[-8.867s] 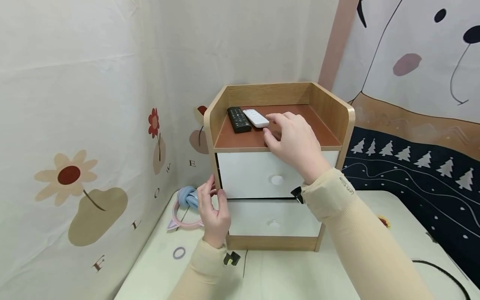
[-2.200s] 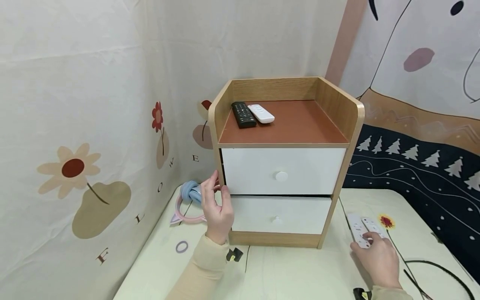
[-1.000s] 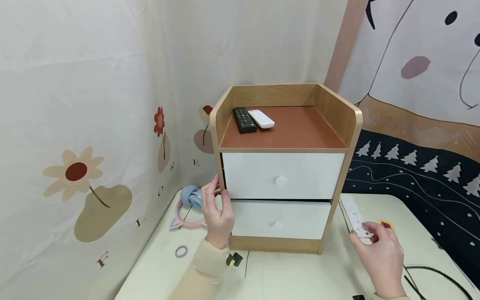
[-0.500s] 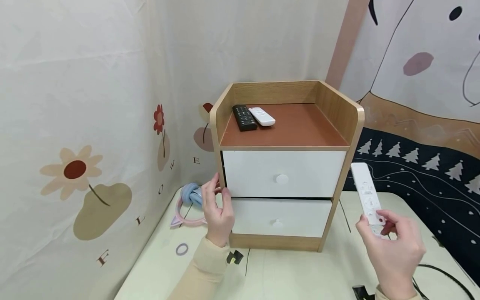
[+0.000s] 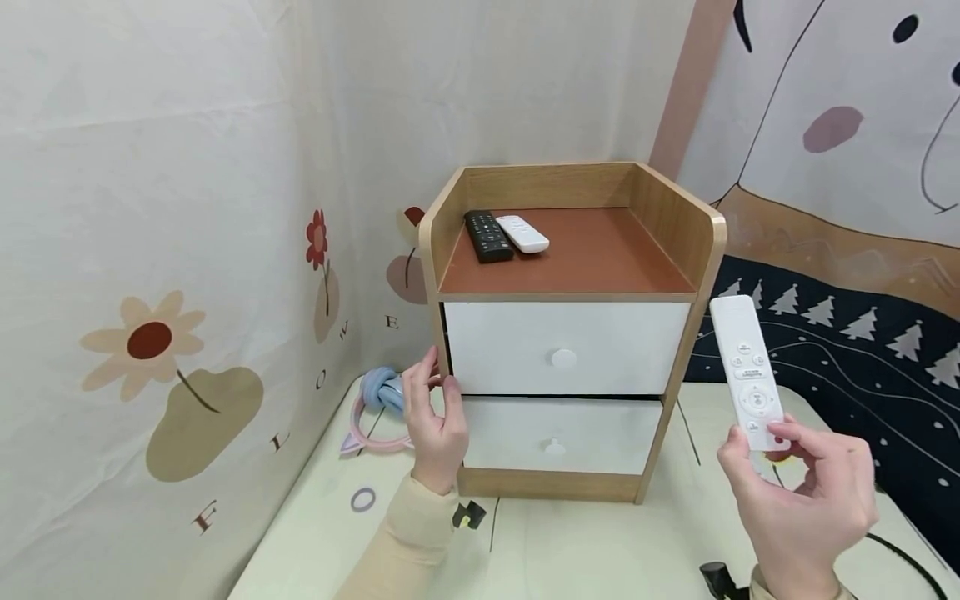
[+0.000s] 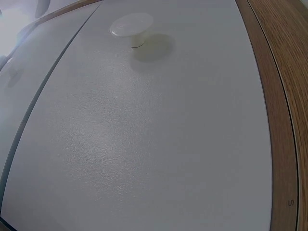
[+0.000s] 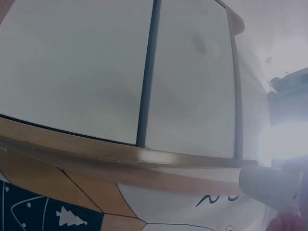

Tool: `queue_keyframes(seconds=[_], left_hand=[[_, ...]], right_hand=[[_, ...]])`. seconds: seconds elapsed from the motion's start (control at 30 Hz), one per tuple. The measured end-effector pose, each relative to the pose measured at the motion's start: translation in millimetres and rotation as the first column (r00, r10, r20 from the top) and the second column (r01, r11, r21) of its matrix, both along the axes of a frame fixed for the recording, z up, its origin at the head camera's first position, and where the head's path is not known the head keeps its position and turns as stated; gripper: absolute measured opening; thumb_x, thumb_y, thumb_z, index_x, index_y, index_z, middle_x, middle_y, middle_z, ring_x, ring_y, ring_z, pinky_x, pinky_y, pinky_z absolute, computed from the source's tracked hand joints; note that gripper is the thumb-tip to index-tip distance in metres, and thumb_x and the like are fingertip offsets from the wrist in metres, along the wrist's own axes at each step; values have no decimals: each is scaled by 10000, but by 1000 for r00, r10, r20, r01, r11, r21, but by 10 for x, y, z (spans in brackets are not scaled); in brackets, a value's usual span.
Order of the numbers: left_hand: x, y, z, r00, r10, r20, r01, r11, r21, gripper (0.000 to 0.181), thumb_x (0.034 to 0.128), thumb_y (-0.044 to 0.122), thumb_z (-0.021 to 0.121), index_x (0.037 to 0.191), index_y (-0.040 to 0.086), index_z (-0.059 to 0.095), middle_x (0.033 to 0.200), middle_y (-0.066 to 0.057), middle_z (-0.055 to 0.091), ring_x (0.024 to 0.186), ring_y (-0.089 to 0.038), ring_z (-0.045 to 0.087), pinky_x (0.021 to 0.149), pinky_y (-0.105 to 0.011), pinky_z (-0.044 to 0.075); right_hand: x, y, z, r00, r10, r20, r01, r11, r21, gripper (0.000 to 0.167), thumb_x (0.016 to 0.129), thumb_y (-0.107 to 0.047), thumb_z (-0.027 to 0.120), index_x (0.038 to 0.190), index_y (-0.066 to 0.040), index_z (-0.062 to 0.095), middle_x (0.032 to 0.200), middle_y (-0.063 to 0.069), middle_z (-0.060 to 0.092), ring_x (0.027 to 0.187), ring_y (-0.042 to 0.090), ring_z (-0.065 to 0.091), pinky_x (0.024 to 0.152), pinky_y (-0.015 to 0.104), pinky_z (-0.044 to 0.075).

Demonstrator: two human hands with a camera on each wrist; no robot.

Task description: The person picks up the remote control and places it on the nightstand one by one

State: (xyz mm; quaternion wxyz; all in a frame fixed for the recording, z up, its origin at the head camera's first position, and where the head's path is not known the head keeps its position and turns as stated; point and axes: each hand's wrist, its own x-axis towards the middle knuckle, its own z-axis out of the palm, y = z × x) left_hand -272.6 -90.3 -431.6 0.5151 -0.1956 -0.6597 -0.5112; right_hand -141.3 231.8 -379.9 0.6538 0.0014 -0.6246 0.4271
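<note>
In the head view my right hand (image 5: 812, 492) pinches the lower end of a white remote (image 5: 748, 371), which is held upright in the air right of the cabinet. Part of that remote (image 7: 269, 186) and reddish fingertips show at the lower right of the right wrist view. My left hand (image 5: 433, 425) rests against the cabinet's left side edge, fingers slightly bent. The wooden cabinet (image 5: 551, 483) has two white drawers. A black remote (image 5: 488, 236) and a second white remote (image 5: 523, 234) lie side by side on its brown top. The left wrist view shows a round drawer knob (image 6: 131, 25).
Left of the cabinet lie a blue knotted band (image 5: 381, 390), a pink ring-shaped band with pointed ears (image 5: 384, 445) and a small purple ring (image 5: 363, 500). A black cable (image 5: 907, 560) runs at the lower right. Patterned cloth hangs behind.
My right hand has lifted the white remote from the table at the right and tilted its button side toward the head camera. The left hand stays at the cabinet's side.
</note>
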Motion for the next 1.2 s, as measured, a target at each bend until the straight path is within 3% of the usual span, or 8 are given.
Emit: queue_keyframes(seconds=[0.17, 0.33, 0.47, 0.57, 0.73, 0.93, 1.1, 1.2], left_hand=[[-18, -8, 1, 1000, -13, -3, 13, 1000, 17, 502, 1037, -88, 567, 1536, -33, 551, 1284, -273, 586, 1126, -320, 583, 1036, -217, 482], [-16, -13, 6, 1000, -24, 8, 24, 999, 24, 498, 1042, -81, 570, 1537, -27, 553, 1283, -279, 583, 1146, -304, 587, 1034, -234, 479], [0, -14, 1, 999, -26, 28, 25, 999, 20, 506, 1045, -73, 570, 1548, -16, 543, 1300, -270, 579, 1164, -275, 589, 1040, -222, 479], [3, -13, -2, 999, -27, 34, 27, 1000, 17, 505, 1049, -67, 569, 1550, -14, 541, 1307, -269, 577, 1161, -271, 589, 1043, -223, 481], [2, -14, -6, 999, -24, 24, 24, 1000, 15, 505, 1044, -75, 570, 1545, -18, 546, 1298, -272, 580, 1153, -291, 588, 1042, -227, 481], [-18, -10, -13, 1000, -20, 4, 20, 1000, 16, 514, 1040, -89, 571, 1547, -13, 550, 1288, -273, 587, 1147, -317, 588, 1043, -219, 477], [-27, 1, -13, 1000, -26, -9, 27, 999, 28, 506, 1037, -92, 569, 1538, -22, 557, 1273, -271, 594, 1140, -315, 591, 1034, -226, 480], [-22, 3, -14, 1000, -18, -10, 18, 1000, 22, 514, 1035, -91, 571, 1544, -17, 554, 1276, -271, 591, 1144, -308, 591, 1042, -216, 480]], right_hand=[[59, -106, 89, 998, 46, -37, -46, 999, -6, 411, 749, -32, 798, 980, 279, 662, 1064, -225, 583, 999, -42, 554, 798, 11, 462], [18, -190, 187, 999, 30, -34, -27, 997, 73, 427, 750, -136, 813, 926, 233, 694, 1025, -236, 598, 1003, -93, 566, 770, -21, 419], [-66, -211, 270, 999, 15, -39, -8, 987, 158, 440, 769, -220, 802, 910, 188, 715, 841, 89, 645, 961, -120, 527, 749, -3, 356], [-145, -223, 346, 998, 31, -52, -19, 978, 206, 422, 775, -225, 792, 909, 170, 727, 847, 338, 591, 922, -109, 514, 767, 27, 368], [-255, -235, 457, 998, 63, 11, -63, 955, 290, 397, 812, -240, 795, 933, 135, 749, 889, 323, 634, 957, -162, 558, 849, 54, 413], [-380, -217, 601, 996, 59, 73, -80, 937, 340, 373, 845, -245, 811, 989, 97, 773, 1007, 293, 730, 937, -211, 545, 835, 50, 384], [-441, -220, 725, 991, 44, 125, -89, 923, 374, 359, 870, -240, 845, 1049, 65, 787, 1018, 261, 738, 916, -190, 520, 813, 57, 359], [-460, -239, 819, 983, 36, 179, -107, 909, 402, 319, 883, -187, 869, 1090, 43, 792, 1007, 233, 724, 895, -88, 548, 815, 50, 356]])
